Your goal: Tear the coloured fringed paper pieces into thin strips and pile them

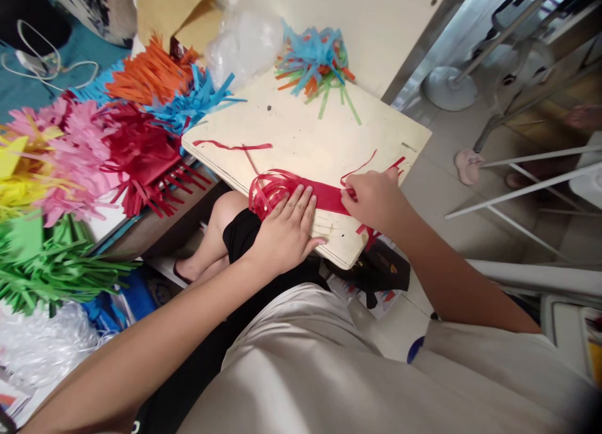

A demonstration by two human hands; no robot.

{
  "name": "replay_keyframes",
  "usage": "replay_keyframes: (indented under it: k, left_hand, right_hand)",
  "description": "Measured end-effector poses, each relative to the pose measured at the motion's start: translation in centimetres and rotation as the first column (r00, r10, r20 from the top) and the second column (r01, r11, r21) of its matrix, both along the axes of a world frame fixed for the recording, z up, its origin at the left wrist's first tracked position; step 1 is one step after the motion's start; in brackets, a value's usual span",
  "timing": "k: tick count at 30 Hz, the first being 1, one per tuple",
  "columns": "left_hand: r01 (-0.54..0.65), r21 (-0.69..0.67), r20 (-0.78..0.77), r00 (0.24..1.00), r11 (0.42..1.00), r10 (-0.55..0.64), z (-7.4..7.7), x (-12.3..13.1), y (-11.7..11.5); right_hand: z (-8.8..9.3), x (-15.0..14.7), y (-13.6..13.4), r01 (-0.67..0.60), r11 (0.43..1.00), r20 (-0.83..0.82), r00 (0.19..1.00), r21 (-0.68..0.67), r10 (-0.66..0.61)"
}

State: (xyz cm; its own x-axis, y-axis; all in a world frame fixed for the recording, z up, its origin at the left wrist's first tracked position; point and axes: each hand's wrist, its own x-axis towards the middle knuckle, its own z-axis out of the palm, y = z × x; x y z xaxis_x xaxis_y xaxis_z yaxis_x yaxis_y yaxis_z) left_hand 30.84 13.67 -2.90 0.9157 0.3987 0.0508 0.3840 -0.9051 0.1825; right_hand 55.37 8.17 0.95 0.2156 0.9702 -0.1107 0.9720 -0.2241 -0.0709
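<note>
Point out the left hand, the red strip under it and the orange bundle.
Left hand [288,230], head view: back of the hand.
Red strip [329,197], head view: its flat stretch.
Orange bundle [147,74], head view: middle of its fringe.

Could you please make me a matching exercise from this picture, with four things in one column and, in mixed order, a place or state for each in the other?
Things:
1. Left hand
2. Right hand
3. Green fringed paper
4. Multicoloured fringed bundle

Places or states:
A. At the far side of the cream board
B. Fingers curled at the right end of the red strip
C. At the picture's left, below the yellow fringed paper
D. Laid palm down, fingers extended, on the red strip

Pairs: 1-D, 2-B, 3-C, 4-A
</note>
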Motion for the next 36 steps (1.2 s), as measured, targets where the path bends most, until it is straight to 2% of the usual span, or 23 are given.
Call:
replay_keyframes:
  k: [4, 6, 8, 10, 15, 21, 26, 31, 36]
  left_hand:
    - [0.008, -0.005, 0.011, 1.000, 1.000, -0.008, 0.6, -0.1, 0.1]
    - [-0.005, 0.000, 0.035, 0.999, 1.000, 0.005, 1.0, -0.3, -0.1]
    - [-0.018, 0.020, 0.072, 0.997, 1.000, 0.017, 1.2, -0.8, -0.3]
    - [-0.008, 0.044, 0.109, 0.994, 0.999, 0.004, 1.4, -1.4, -0.2]
    - [0.084, 0.125, 0.133, 0.986, 0.989, -0.100, 1.7, -2.7, 1.3]
    - [0.175, 0.273, 0.130, 0.968, 0.946, -0.217, 2.0, -3.4, 2.6]
    - [0.141, 0.231, 0.183, 0.965, 0.963, -0.186, 1.5, -3.7, 2.9]
    - [0.103, 0.215, 0.216, 0.965, 0.971, -0.150, 1.3, -3.5, 3.4]
    - [0.045, 0.060, 0.234, 0.971, 0.997, -0.058, 1.5, -3.3, 3.8]
  right_hand:
    - [1.7, 0.2, -1.7, -0.002, 0.966, 0.090, 0.996, 0.258, -0.022]
    - [2.0, -0.8, -2.9, -0.117, 0.936, 0.059, 0.993, 0.333, 0.103]
    - [1.5, -2.2, -4.0, -0.271, 0.911, 0.007, 0.959, 0.311, 0.283]
    - [0.4, -3.5, -5.0, -0.350, 0.894, -0.044, 0.925, 0.280, 0.376]
    - [-2.0, -4.6, -6.1, -0.296, 0.897, -0.079, 0.938, 0.328, 0.338]
    - [-2.4, -4.3, -6.1, -0.312, 0.858, -0.081, 0.924, 0.408, 0.375]
    - [-2.7, -4.3, -6.1, -0.329, 0.835, -0.059, 0.918, 0.441, 0.392]
    - [-2.8, -4.3, -5.9, -0.300, 0.850, -0.085, 0.925, 0.433, 0.370]
    - [-2.5, -3.8, -5.2, -0.224, 0.874, -0.195, 0.923, 0.432, 0.333]
